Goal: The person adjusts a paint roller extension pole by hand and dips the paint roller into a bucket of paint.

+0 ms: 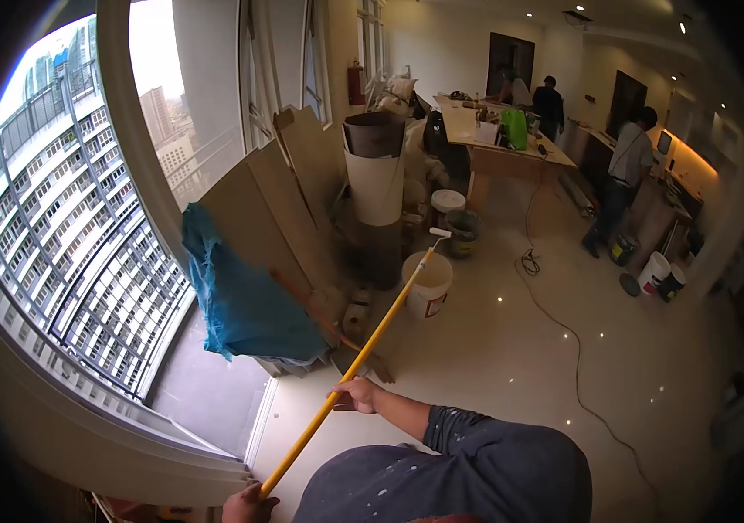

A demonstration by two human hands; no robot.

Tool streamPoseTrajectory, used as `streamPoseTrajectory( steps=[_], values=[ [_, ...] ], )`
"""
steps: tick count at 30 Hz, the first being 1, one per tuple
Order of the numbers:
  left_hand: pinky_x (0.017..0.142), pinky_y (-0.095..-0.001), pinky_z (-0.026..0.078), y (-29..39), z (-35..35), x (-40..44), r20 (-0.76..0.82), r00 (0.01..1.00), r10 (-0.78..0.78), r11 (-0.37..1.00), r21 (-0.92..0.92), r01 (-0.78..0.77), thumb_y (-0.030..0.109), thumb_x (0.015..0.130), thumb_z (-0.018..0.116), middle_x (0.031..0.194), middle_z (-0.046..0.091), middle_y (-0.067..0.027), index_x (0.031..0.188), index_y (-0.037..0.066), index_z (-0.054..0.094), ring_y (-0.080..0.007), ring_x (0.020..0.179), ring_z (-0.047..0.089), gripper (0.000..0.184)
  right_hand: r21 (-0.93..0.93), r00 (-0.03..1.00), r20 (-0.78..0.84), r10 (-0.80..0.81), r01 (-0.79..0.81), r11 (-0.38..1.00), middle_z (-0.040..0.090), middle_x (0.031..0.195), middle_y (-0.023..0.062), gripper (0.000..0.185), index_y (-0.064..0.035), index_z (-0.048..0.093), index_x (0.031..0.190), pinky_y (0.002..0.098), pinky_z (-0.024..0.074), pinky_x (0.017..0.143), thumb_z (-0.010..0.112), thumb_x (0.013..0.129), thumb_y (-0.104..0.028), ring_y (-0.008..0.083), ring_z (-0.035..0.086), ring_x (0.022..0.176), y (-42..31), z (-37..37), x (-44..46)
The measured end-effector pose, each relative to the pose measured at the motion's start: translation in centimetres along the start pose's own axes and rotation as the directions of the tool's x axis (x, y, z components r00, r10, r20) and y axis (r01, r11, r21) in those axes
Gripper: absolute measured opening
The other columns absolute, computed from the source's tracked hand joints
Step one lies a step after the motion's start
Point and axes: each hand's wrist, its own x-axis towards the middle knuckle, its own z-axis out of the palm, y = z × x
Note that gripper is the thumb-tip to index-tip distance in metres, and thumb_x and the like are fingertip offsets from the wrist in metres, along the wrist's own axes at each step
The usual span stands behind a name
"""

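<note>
A long yellow pole [380, 331] slants up over the floor, with a white paint roller [440, 234] at its far end, just above the back rim of a white bucket [428, 292]; whether it touches, I can't tell. The right hand [356, 397] has its fingers curled round the pole partway along, and the left hand [250, 506] is closed round it near the low end.

The floor [494, 349] is pale and glossy, speckled with bright reflections, and a thin cable [577, 375] snakes across it. A dark bucket [463, 235] stands just behind the white one. On the window side, a blue sheet [245, 305] drapes against leaning boards [254, 213], near a tall upright roll [374, 183]. Through the glass rises an apartment block [84, 209].

Further back, a worktable [511, 159] carries a bright green bag [514, 129]. A person in dark clothes [549, 106] stands behind it; another in a light shirt [631, 157] is at a counter.

The white bucket's label has a red patch, its lettering too small to read. A pail [653, 273] near the counter also shows red marking, equally illegible from here.
</note>
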Motion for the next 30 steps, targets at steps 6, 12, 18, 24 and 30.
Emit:
streamPoseTrajectory(
  steps=[6, 12, 18, 24, 30],
  values=[
    [0.07, -0.0511, 0.052, 6.1, 0.5, 3.4, 0.047, 0.999, -0.009, 0.999, 0.035, 0.007, 0.039, 0.083, 0.072, 0.091, 0.069, -0.0216, 0.109, 0.011, 0.068, -0.0434, 0.086, 0.066, 0.038, -0.033, 0.994, -0.065, 0.09, -0.092, 0.995, 0.071, 0.089, 0.009, 0.011, -0.0084, 0.065, 0.095, 0.0407, 0.0604, 0.077, 0.065, 0.092, -0.019, 0.0234, 0.07, 0.081, -1.8, -7.4, 2.6],
    [0.073, -0.0534, 0.052, 10.6, 0.3, 8.2, 0.21, 0.975, -0.072, 0.987, 0.154, 0.04, 0.038, 0.088, 0.066, 0.096, 0.07, -0.0205, 0.116, 0.015, 0.063, -0.0454, 0.088, 0.066, 0.037, -0.009, 0.985, -0.105, 0.14, -0.142, 0.99, 0.072, 0.092, 0.009, 0.015, -0.006, 0.067, 0.098, 0.0377, 0.0587, 0.081, 0.062, 0.094, -0.019, 0.0218, 0.071, 0.087, -4.2, -11.1, 6.0],
    [0.076, -0.0541, 0.051, 13.2, -0.9, 12.4, 0.188, 0.979, -0.076, 0.991, 0.122, 0.054, 0.037, 0.09, 0.064, 0.099, 0.069, -0.0199, 0.116, 0.016, 0.061, -0.0457, 0.092, 0.065, 0.033, 0.021, 0.983, -0.101, 0.152, -0.15, 0.988, 0.071, 0.089, 0.0099, 0.013, -0.0072, 0.066, 0.093, 0.0394, 0.0598, 0.077, 0.062, 0.093, -0.019, 0.0233, 0.07, 0.081, -6.7, -12.3, 9.0],
    [0.071, -0.0541, 0.049, 14.2, -2.6, 18.3, 0.178, 0.984, 0.003, 0.997, 0.071, -0.016, 0.029, 0.089, 0.066, 0.092, 0.068, -0.0217, 0.105, 0.013, 0.064, -0.0463, 0.087, 0.063, 0.023, 0.084, 0.962, -0.156, 0.223, -0.212, 0.974, 0.069, 0.09, 0.0107, 0.016, -0.0062, 0.064, 0.096, 0.0401, 0.0585, 0.082, 0.064, 0.094, -0.022, 0.0248, 0.068, 0.085, -9.9, -13.2, 12.4],
    [0.07, -0.0552, 0.048, 15.3, -5.3, 25.3, 0.178, 0.977, 0.117, 0.986, 0.1, -0.136, 0.023, 0.089, 0.065, 0.086, 0.067, -0.0234, 0.102, 0.011, 0.064, -0.0465, 0.085, 0.062, 0.018, 0.175, 0.965, -0.179, 0.189, -0.158, 0.972, 0.067, 0.091, 0.0115, 0.014, -0.0066, 0.059, 0.098, 0.0407, 0.0601, 0.078, 0.063, 0.093, -0.019, 0.0262, 0.069, 0.086, -13.4, -14.1, 16.1]
  ],
)
